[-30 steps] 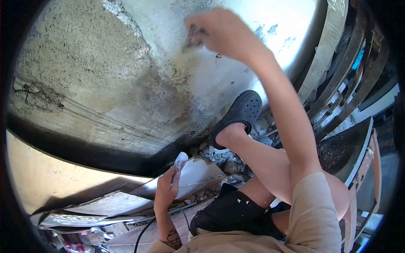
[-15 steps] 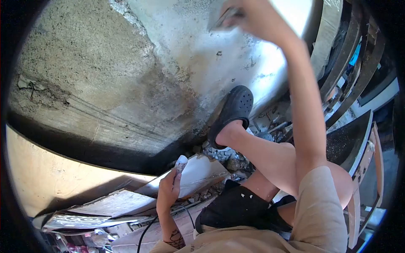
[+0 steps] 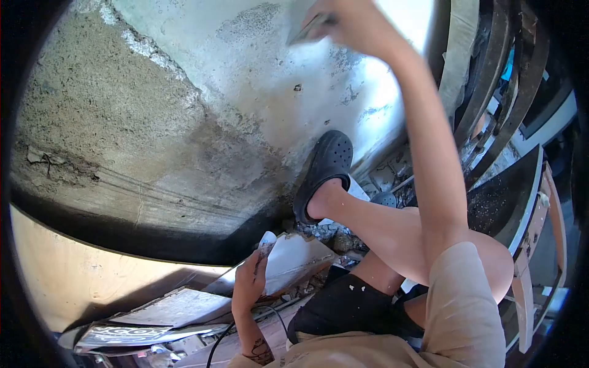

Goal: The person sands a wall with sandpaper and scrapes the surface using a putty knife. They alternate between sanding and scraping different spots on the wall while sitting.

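Observation:
My right hand (image 3: pixel 353 27), blurred by motion, is raised over the wall and closed around a flat grey scraper (image 3: pixel 311 30). The scraper's thin blade points left, close over pale, worn paint on the wall (image 3: pixel 264 67). Low and left of centre, my left hand (image 3: pixel 248 279) wraps round a slim white object (image 3: pixel 267 242) with dark smudges. Its rounded white end sticks up past the fingers; its kind does not show. A black cable (image 3: pixel 215 343) loops beside that wrist. My foot in a black clog (image 3: pixel 331 162) rests against the wall between the hands.
White broken boards (image 3: pixel 297 260) and rubble (image 3: pixel 343 236) lie along the wall's foot. A wooden panel (image 3: pixel 73 257) leans at the left. Curved dark slats (image 3: pixel 506 104) stand at the right, above a black chair seat (image 3: pixel 503 202) strewn with white crumbs.
The view has shifted slightly, so the wall and clog sit further left. My right hand with the scraper stays high by the wall, a little further left in view; the left keeps its hold.

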The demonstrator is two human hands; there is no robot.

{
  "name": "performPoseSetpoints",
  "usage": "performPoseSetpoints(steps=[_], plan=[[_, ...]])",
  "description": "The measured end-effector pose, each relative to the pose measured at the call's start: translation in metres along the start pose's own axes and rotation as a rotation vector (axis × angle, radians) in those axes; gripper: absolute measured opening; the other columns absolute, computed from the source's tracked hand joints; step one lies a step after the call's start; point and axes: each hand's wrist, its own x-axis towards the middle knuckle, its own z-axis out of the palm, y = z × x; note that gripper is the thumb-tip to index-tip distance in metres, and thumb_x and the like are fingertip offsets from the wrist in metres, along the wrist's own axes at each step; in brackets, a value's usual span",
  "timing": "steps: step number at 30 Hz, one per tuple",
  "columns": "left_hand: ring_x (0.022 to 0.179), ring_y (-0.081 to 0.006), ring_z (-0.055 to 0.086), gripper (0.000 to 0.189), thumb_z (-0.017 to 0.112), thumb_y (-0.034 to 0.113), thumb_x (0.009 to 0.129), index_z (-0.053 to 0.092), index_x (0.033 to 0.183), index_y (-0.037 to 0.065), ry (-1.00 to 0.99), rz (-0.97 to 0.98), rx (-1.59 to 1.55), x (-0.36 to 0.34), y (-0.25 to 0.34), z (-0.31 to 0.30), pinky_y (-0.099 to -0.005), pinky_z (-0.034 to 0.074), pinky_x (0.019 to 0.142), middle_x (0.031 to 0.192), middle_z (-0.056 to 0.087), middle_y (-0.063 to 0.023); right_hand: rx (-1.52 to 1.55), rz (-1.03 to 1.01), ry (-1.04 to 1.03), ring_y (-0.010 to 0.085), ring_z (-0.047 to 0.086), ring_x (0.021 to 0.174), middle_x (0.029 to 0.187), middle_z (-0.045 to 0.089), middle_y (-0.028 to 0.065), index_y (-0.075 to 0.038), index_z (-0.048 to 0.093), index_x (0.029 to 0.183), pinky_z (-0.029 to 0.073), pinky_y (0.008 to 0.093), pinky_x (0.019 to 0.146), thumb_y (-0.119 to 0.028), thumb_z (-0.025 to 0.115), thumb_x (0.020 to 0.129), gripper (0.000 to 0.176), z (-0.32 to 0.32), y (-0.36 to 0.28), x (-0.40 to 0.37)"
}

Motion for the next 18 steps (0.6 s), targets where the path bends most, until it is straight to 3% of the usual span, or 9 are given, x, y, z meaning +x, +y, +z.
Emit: performPoseSetpoints(steps=[2,5,10,12,13,14,16,18], plan=[[0.072,-0.0411,0.056,0.016,0.052,0.009,0.088,0.055,0.097,-0.004,0.000,0.022,0.018,0.002,0.007,0.003,-0.0376,0.043,0.061,0.080,0.057,-0.0246,-0.263,-0.158,-0.060,0.0302,0.062,0.082,0.082,0.065,0.0161,-0.008,0.069,0.090,0.048,0.0391,0.078,-0.008,0.068,0.070,0.020,0.024,-0.012,-0.008],[0.073,-0.0411,0.056,0.017,0.052,0.009,0.088,0.055,0.097,-0.005,-0.023,0.018,0.014,0.008,0.025,0.001,-0.0381,0.043,0.062,0.080,0.057,-0.0243,-0.211,-0.134,0.009,0.0302,0.063,0.083,0.083,0.065,0.0154,-0.007,0.069,0.089,0.049,0.0389,0.078,-0.005,0.068,0.069,0.020,0.023,-0.001,-0.007],[0.073,-0.0404,0.056,0.015,0.052,0.009,0.088,0.054,0.095,-0.005,-0.012,0.015,0.002,0.001,0.016,0.005,-0.0369,0.043,0.063,0.080,0.058,-0.0239,-0.065,-0.067,-0.044,0.0317,0.063,0.086,0.087,0.065,0.0150,-0.006,0.068,0.090,0.051,0.0382,0.076,-0.005,0.061,0.073,0.018,-0.001,-0.002,-0.009],[0.072,-0.0391,0.057,0.015,0.052,0.008,0.088,0.054,0.096,-0.005,-0.022,0.032,0.016,0.005,0.022,0.007,-0.0355,0.044,0.063,0.080,0.058,-0.0239,-0.161,-0.139,-0.104,0.0273,0.065,0.078,0.080,0.067,0.0136,-0.006,0.069,0.089,0.052,0.0357,0.073,-0.002,0.066,0.069,0.020,0.036,-0.004,-0.013],[0.072,-0.0391,0.057,0.015,0.052,0.008,0.088,0.054,0.096,-0.005,-0.021,0.040,0.021,0.007,0.027,0.007,-0.0355,0.044,0.063,0.080,0.058,-0.0239,-0.236,-0.312,0.032,0.0281,0.065,0.080,0.080,0.067,0.0134,-0.007,0.069,0.090,0.052,0.0356,0.074,-0.001,0.064,0.069,0.023,0.050,-0.005,-0.018],[0.072,-0.0383,0.057,0.015,0.051,0.008,0.088,0.054,0.096,-0.005,-0.047,0.037,-0.001,0.010,0.033,0.006,-0.0351,0.044,0.064,0.080,0.058,-0.0241,-0.239,-0.310,0.043,0.0281,0.065,0.080,0.080,0.067,0.0134,-0.007,0.069,0.090,0.052,0.0356,0.074,-0.001,0.064,0.069,0.023,0.052,0.003,-0.018],[0.072,-0.0376,0.057,0.015,0.051,0.008,0.088,0.054,0.096,-0.005,-0.070,0.025,-0.022,0.009,0.038,0.002,-0.0348,0.044,0.064,0.081,0.058,-0.0243,-0.098,-0.121,-0.097,0.0283,0.064,0.080,0.080,0.067,0.0136,-0.008,0.069,0.090,0.051,0.0358,0.074,0.000,0.063,0.068,0.025,0.035,-0.007,-0.017],[0.072,-0.0392,0.056,0.014,0.051,0.008,0.088,0.053,0.095,-0.005,-0.024,-0.007,-0.018,0.003,0.037,0.000,-0.0354,0.043,0.063,0.079,0.057,-0.0240,-0.105,-0.104,-0.083,0.0280,0.064,0.080,0.081,0.067,0.0140,-0.008,0.070,0.090,0.051,0.0360,0.074,0.001,0.062,0.068,0.025,0.012,-0.001,-0.010]])
